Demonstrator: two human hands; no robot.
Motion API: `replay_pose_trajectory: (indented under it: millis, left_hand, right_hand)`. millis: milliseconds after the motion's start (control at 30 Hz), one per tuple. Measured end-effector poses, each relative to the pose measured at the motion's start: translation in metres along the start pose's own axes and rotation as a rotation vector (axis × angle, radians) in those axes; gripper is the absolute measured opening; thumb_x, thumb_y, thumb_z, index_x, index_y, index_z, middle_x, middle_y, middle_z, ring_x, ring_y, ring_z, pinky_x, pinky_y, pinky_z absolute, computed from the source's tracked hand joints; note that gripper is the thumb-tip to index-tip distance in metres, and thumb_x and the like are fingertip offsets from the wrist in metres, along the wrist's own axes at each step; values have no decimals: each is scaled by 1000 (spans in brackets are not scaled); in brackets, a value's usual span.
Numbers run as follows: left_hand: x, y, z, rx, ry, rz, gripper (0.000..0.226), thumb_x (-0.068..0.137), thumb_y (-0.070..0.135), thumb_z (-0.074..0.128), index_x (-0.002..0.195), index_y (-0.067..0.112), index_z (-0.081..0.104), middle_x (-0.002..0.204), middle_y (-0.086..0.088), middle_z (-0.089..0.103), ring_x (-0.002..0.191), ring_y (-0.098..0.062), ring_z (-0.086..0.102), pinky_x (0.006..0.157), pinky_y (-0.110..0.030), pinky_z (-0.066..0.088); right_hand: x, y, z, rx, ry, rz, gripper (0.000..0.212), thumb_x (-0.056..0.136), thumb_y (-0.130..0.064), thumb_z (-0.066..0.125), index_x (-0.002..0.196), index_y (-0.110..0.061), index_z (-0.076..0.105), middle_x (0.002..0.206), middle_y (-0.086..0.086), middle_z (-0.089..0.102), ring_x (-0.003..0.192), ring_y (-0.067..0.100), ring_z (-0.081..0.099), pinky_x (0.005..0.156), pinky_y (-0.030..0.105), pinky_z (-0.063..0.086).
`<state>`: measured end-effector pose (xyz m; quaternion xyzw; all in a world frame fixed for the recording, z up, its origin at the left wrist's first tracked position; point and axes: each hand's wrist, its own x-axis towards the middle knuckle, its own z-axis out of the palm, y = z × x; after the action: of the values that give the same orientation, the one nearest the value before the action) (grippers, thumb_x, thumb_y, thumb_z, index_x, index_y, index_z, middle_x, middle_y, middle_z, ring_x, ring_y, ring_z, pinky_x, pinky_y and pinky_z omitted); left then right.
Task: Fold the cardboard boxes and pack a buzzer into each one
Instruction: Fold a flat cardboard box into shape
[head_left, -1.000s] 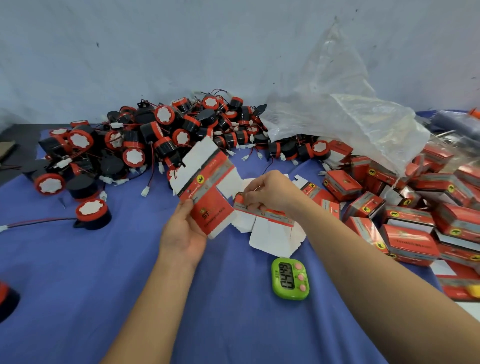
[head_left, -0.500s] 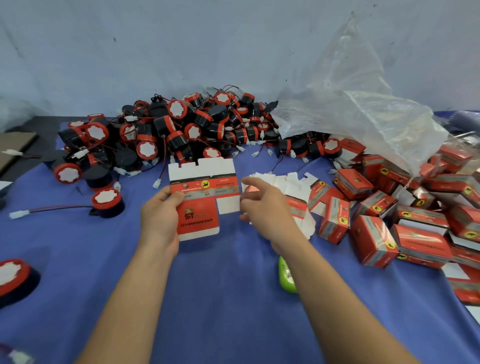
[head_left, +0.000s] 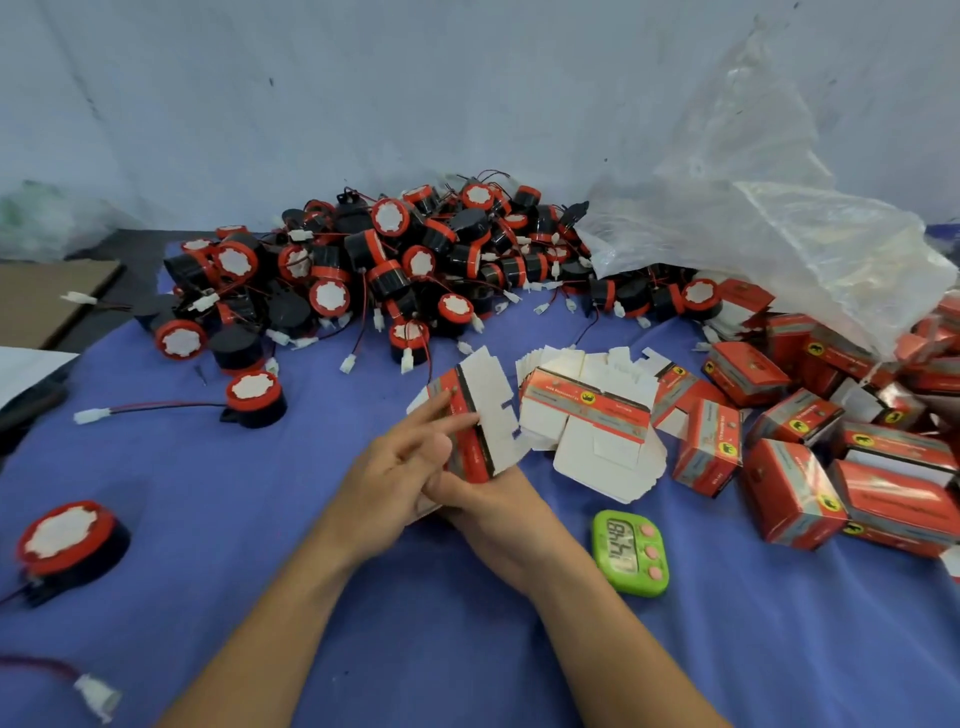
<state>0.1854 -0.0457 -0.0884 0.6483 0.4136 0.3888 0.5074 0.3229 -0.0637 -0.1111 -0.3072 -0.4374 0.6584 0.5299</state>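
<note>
The blue-clothed worktop (head_left: 260, 519) carries the pile of buzzers (head_left: 415, 270) at the back, folded boxes (head_left: 789, 493) on the right and a stack of flat blanks (head_left: 587, 410) in the middle, as it did half a second ago. The cardboard box (head_left: 485, 415), then held flat by the left hand alone, now stands tilted and partly opened between both hands. The left hand (head_left: 395, 467) lays straight fingers on its red face. The right hand (head_left: 488, 499) grips it from beneath. The green timer (head_left: 631, 551), earlier half hidden by the right arm, lies just beside that wrist.
</note>
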Motion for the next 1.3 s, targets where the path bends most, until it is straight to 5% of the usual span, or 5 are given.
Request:
replay_pose_trajectory:
  millis: [367, 533, 733, 933, 1300]
  left_hand:
    - [7, -6, -27, -399, 373, -217, 33, 95, 1, 56, 86, 20, 82, 99, -11, 80, 84, -23, 75, 71, -33, 57]
    - [6, -9, -29, -217, 391, -98, 51, 89, -12, 56, 86, 31, 83, 94, -2, 81, 82, -17, 78, 62, -25, 59]
    - [6, -5, -23, -166, 347, 60, 38, 72, 5, 62, 88, 32, 83, 87, -2, 80, 75, -15, 76, 62, -22, 58]
    - [4, -3, -31, -205, 191, 41, 27, 70, 5, 64, 85, 17, 83, 82, -9, 78, 74, -20, 74, 65, -28, 59]
    - [-3, 6, -26, 58, 47, 106, 63, 79, -5, 66, 125, 38, 71, 115, 16, 76, 106, -2, 72, 76, -13, 54]
  right_hand:
    - [-2, -11, -10, -28, 257, 185, 27, 98, -4, 63, 124, -11, 67, 117, 5, 76, 108, 24, 73, 81, 35, 60]
    - [-6, -7, -9, -615, 601, -97, 84, 82, -19, 84, 146, -47, 38, 103, -22, 74, 97, -3, 70, 76, 10, 55]
    - [-5, 4, -3, -1191, 541, -190, 91, 77, -53, 77, 154, -43, 30, 165, -27, -5, 153, -1, 4, 114, 17, 17]
    - [-5, -4, -2, -920, 381, -52, 96, 67, -60, 74, 151, -52, 28, 130, -24, 59, 113, -7, 60, 94, 26, 55]
    - [-8, -2, 3, -879, 396, -62, 86, 79, -39, 58, 155, -51, 20, 108, -37, 61, 88, -12, 61, 68, 6, 46]
